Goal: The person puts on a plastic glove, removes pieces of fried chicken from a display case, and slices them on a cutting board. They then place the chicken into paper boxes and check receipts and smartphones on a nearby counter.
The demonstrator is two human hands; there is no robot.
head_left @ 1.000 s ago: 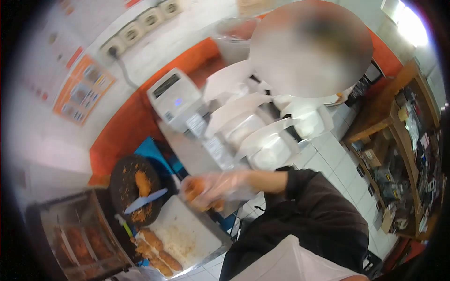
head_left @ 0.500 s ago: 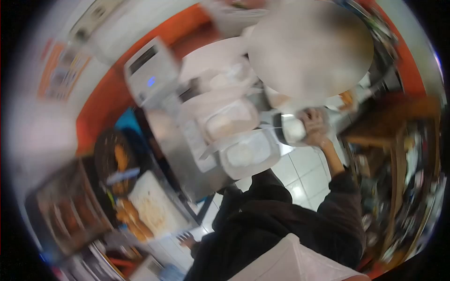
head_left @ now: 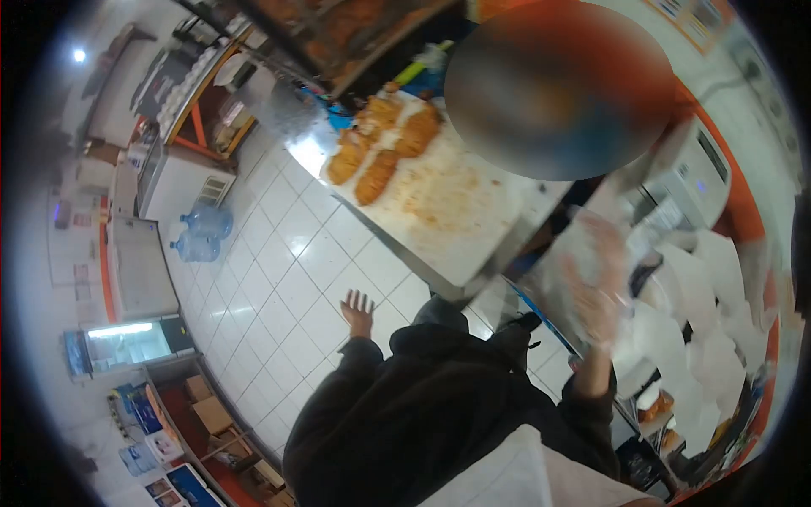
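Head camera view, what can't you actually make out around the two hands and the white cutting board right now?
- Right hand: smeared by motion blur; whether it holds anything cannot be told.
- White cutting board: its far right corner is hidden behind the blurred oval patch.
- Golden fried breaded pieces: too soft to count surely.
- White open foam boxes: blurred, contents unreadable.
- Left hand: spread open, wrist hidden by the dark sleeve.

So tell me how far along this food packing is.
Done: several fried pieces lie breaded on the white board. In hand: the right hand, in a clear glove, is raised by the open white boxes; its grip is blurred. The left hand hangs open, empty. Left: the fried pieces remain unboxed.
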